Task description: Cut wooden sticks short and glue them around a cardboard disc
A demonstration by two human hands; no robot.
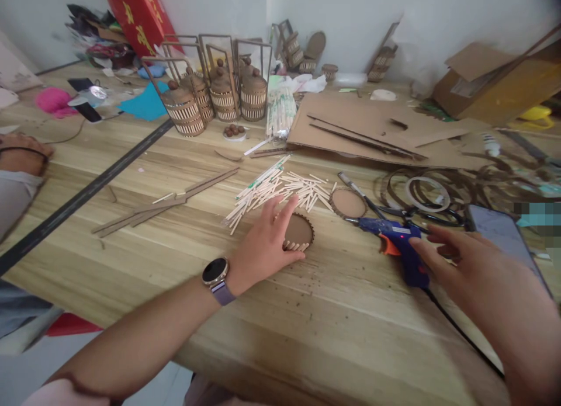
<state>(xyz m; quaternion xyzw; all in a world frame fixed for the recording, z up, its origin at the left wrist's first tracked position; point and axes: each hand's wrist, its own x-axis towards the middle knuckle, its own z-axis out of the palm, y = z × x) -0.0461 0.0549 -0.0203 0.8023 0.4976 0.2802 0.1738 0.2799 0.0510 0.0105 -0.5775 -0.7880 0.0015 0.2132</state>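
My left hand [263, 245], with a watch on its wrist, rests at the left edge of a round brown disc [300, 229], its thumb and fingers around the rim. Short pale sticks stand along the disc's near edge. To the right, my right hand [460, 257] has its fingers spread beside a blue glue gun [401, 242] with an orange trigger, which lies on the table; a firm grip on it does not show. Behind the left hand lies a loose pile of pale sticks [302, 187]. A second disc [348, 202] is near the gun's nozzle.
Small lidded baskets with tall handles [186, 111] stand at the back left. Flat cardboard [342, 120] lies behind the sticks. Rolls of tape [427, 194] and a phone [504, 236] are at the right. Another person's hand [24, 152] rests at the left edge.
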